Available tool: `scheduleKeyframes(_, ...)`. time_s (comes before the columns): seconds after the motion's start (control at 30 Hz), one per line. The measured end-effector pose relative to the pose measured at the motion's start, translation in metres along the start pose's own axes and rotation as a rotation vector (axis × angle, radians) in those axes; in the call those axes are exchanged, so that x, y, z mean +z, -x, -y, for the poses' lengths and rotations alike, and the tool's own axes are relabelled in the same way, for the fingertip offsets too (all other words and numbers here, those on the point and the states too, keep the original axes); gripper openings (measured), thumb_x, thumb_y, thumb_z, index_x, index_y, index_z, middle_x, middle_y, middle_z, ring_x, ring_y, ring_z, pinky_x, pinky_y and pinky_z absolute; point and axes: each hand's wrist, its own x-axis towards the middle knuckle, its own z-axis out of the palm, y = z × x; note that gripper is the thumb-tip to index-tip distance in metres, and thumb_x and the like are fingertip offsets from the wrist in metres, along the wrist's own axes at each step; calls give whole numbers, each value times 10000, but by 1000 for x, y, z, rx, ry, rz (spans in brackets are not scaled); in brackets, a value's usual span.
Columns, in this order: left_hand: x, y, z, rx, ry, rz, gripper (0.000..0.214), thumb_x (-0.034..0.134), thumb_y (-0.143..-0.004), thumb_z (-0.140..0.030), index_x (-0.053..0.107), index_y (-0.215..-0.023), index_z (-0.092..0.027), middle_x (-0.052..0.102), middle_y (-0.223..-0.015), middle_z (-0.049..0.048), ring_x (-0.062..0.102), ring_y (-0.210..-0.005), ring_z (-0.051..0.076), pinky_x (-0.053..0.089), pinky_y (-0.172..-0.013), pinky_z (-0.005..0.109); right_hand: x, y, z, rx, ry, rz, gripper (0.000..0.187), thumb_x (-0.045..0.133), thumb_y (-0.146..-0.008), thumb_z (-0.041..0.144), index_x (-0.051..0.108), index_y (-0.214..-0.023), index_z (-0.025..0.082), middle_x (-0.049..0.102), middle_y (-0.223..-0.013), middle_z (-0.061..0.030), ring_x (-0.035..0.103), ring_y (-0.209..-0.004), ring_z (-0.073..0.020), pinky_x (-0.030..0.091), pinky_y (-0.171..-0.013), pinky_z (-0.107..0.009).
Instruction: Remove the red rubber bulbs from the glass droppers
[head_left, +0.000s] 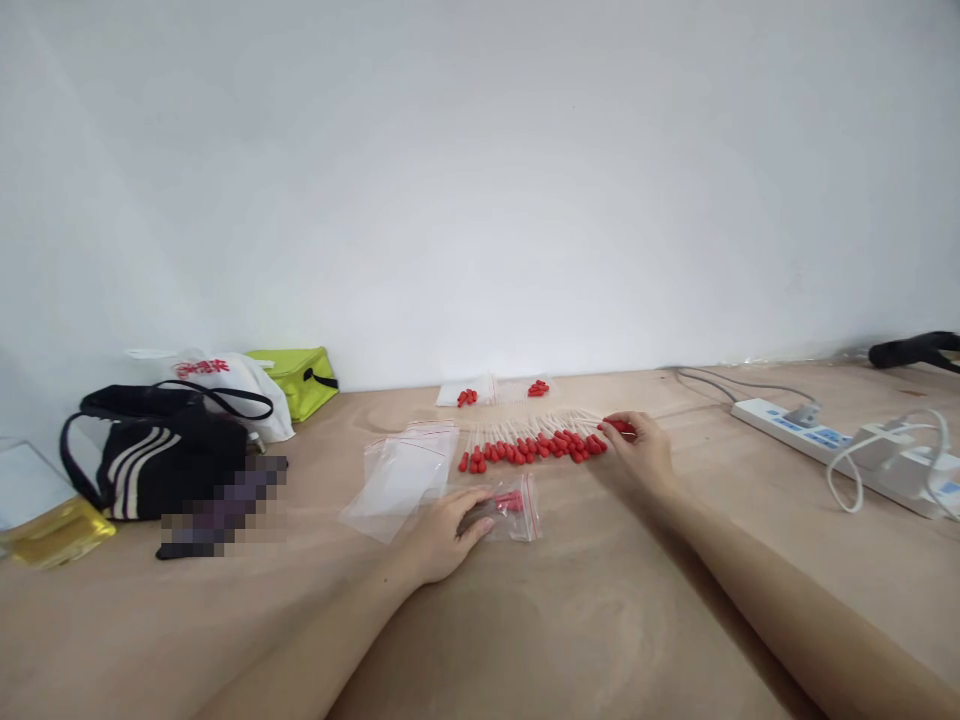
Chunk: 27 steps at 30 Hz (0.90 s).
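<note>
Left hand (442, 535): fingers on L side of a clear zip bag (529, 527), thumb a bit apart from them, can't tell if it's gripping
That bag: lies nr mid tabletop (525, 630), red seal strip at its R end, a few red tips showing inside
Right hand (646, 455): fingertips closed narrow on red piece(s) (622, 427) at R end of the row, exact no. hidden
Row: red-tipped sticks (530, 446), mid tabletop, thin white stems pointing to back edge, red ends toward front edge
Flat bags: overlapping clear zip bags (409, 470), just L of row
Back edge, centre: 2 zip bags w/ red tips, left one (450, 393) just beside right one (506, 390)
Toward L edge: black bag (199, 440) w/ white stripes, white bag (276, 402) w/ red print, lime-green bag (300, 385) nr wall, yellow packet (64, 535)
Toward R edge: white power strip (784, 428) w/ plugs + cables
Back R corner: black item (911, 350), partly out of view
</note>
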Motion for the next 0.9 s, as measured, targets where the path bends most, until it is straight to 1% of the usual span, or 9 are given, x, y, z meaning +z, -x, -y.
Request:
scheduleKeyframes(0.07, 0, 0, 0, -5, -9, 11, 344, 457, -810, -331, 522, -1129, -221, 528, -1217, 44, 472, -1124, 194, 357, -971, 377, 10, 2, -6, -132, 99, 57, 275, 471, -760, 414, 614, -772, 179, 582, -842, -85, 573, -742, -177, 484, -690, -329)
scheduleKeyframes(0.17, 0, 1, 1, 3, -8, 3, 346, 454, -813, -346, 523, -1129, -226, 526, -1220, 43, 471, -1126, 198, 358, -971, 377, 15, 6, -16, -210, 173, 136, 278, 460, -770, 417, 631, -797, 199, 587, -876, -89, 571, -784, -197, 472, -728, -341)
scheduleKeyframes(0.3, 0, 1, 2, 6, -2, 4, 353, 456, -813, -359, 522, -1135, -231, 525, -1221, 40, 469, -1127, 203, 354, -974, 378, 13, 10, -20, -220, 223, 188, 372, 497, -743, 494, 623, -935, 202, 593, -956, -97, 575, -835, -219, 462, -776, -361)
scheduleKeyframes(0.4, 0, 1, 3, 6, -4, 12, 355, 450, -816, -364, 516, -1142, -238, 519, -1227, 32, 463, -1133, 200, 349, -978, 378, 10, 12, -19, -212, 227, 214, 475, 524, -719, 519, 569, -1061, 193, 592, -984, -103, 575, -844, -227, 464, -772, -370)
scheduleKeyframes(0.47, -1, 1, 2, 5, -11, 17, 346, 444, -820, -367, 520, -1136, -246, 515, -1232, 27, 458, -1140, 200, 345, -981, 380, 9, 13, -18, -218, 247, 237, 504, 537, -711, 521, 539, -1104, 206, 594, -992, -98, 569, -864, -235, 456, -778, -378)
scheduleKeyframes(0.53, -1, 1, 0, 7, -17, 22, 341, 442, -822, -363, 520, -1133, -247, 512, -1236, 25, 454, -1146, 200, 345, -981, 378, 8, 15, -18, -230, 277, 241, 512, 548, -701, 523, 529, -1112, 217, 583, -1025, -97, 558, -899, -242, 446, -792, -382)
scheduleKeyframes(0.63, -2, 1, -1, 4, -32, 32, 340, 445, -822, -357, 518, -1133, -241, 509, -1239, 28, 452, -1150, 199, 345, -981, 375, 7, 16, -19, -226, 319, 206, 534, 573, -666, 539, 543, -1075, 197, 547, -1060, -111, 541, -943, -253, 437, -805, -382)
scheduleKeyframes(0.77, -2, 2, -1, -10, -42, 39, 342, 438, -827, -354, 512, -1140, -239, 499, -1249, 29, 441, -1160, 199, 339, -986, 374, 8, 16, -23, -156, 338, 220, 558, 600, -614, 563, 547, -1017, 181, 521, -989, -100, 560, -872, -235, 460, -744, -361)
scheduleKeyframes(0.9, -2, 1, -2, -11, -42, 46, 336, 437, -828, -344, 514, -1135, -231, 501, -1247, 32, 446, -1154, 197, 341, -984, 365, 7, 15, -22, -170, 326, 229, 566, 612, -600, 563, 538, -1015, 184, 506, -988, -95, 554, -859, -226, 454, -740, -353)
